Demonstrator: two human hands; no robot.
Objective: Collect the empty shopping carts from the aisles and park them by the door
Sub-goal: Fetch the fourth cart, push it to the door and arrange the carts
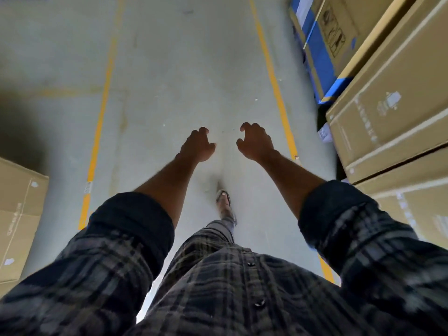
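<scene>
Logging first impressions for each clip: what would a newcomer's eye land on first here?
Two bare forearms reach forward at centre, the left hand and right hand loosely curled and holding nothing, above a grey floor lane between two yellow lines. Stacked cardboard boxes fill the right edge; a single box sits at lower left. No shopping cart is in view.

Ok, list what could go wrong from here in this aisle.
1. The stacked cardboard boxes on the right stand close to the yellow line; a shoulder or a passing cart could clip them.
2. The foot seems to wear an open sandal, so toes are exposed to cart wheels or a falling box.
</scene>
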